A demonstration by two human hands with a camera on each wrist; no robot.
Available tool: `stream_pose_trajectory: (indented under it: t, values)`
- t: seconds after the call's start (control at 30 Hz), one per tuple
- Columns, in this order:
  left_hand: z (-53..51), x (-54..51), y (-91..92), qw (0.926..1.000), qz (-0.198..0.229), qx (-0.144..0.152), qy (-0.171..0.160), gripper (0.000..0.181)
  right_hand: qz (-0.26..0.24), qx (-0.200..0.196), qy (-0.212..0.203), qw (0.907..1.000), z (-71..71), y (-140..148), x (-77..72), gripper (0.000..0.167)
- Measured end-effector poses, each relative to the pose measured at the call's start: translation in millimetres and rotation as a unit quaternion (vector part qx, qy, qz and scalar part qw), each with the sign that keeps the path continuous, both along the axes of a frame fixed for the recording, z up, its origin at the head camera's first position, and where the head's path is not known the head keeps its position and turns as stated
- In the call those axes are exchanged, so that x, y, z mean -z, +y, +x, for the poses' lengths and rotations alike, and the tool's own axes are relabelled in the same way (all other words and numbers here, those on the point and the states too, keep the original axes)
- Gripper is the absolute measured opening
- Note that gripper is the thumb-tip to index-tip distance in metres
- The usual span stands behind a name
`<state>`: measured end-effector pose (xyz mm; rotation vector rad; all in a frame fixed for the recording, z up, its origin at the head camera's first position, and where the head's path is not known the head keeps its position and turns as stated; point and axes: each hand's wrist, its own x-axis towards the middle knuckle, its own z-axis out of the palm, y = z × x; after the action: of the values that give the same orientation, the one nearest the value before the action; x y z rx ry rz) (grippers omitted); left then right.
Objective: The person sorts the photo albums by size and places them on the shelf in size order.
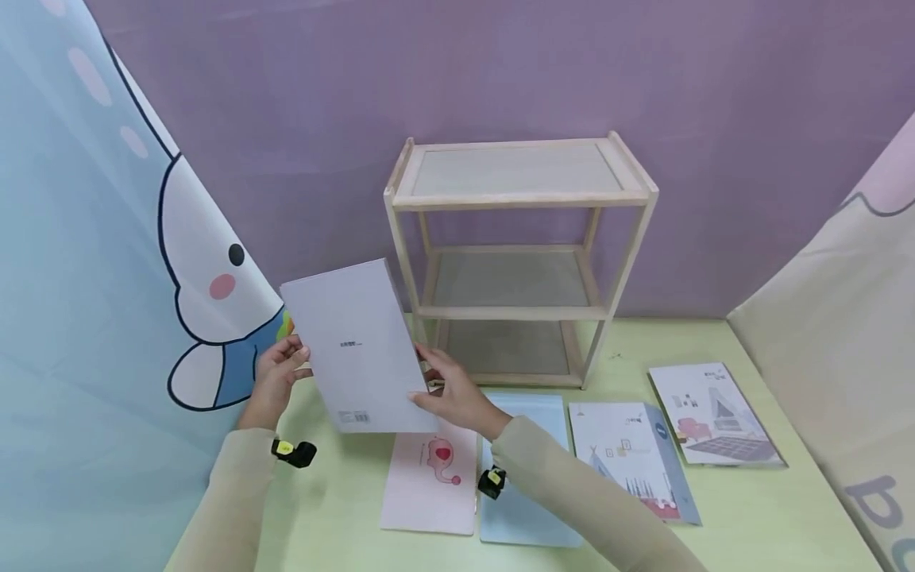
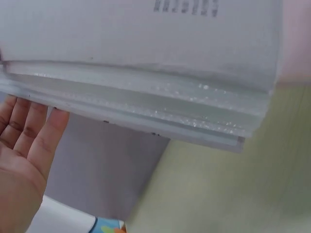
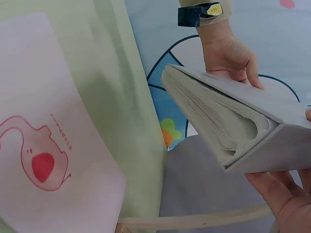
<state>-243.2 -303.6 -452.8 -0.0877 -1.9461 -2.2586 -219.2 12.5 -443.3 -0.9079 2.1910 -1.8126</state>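
A thick book or folder with a plain pale cover is held up, tilted, left of the shelf, its small print and barcode facing the head camera. My left hand grips its left edge, thumb on the near cover. On the opposite edge, my right hand pinches the lower part. In the right wrist view the book shows many fanned pages between its covers, with the left hand beyond and the right hand at the spine. The left wrist view shows glossy page edges beside the left hand.
A three-tier wooden shelf stands at the back of the green table. Along the table lie a pink elephant booklet, a light blue folder, a booklet with a blue strip and another booklet at the right.
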Motion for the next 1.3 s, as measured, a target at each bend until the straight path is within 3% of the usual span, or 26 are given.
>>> stream_pose_trajectory:
  t: [0.43,0.83,1.03,1.3]
  values:
    - [3.2,-24.2,29.5,0.9975,-0.067,-0.001,0.023,0.013,-0.02,0.018,0.011,0.9996,5.6,34,-5.5,0.074]
    - [19.6,-42.2,55.6,0.996,-0.064,0.003,0.062,0.019,0.01,0.044,-0.031,0.9985,17.5,58,-11.8,0.076]
    - [22.9,-47.6,67.8,0.9959,-0.075,-0.007,0.051,0.013,0.003,0.046,-0.029,0.9985,30.6,69,-28.5,0.072]
    - [26.3,-51.1,82.3,0.9942,-0.094,-0.01,0.051,0.014,0.0,0.056,0.0,0.9984,37.3,84,-27.4,0.069]
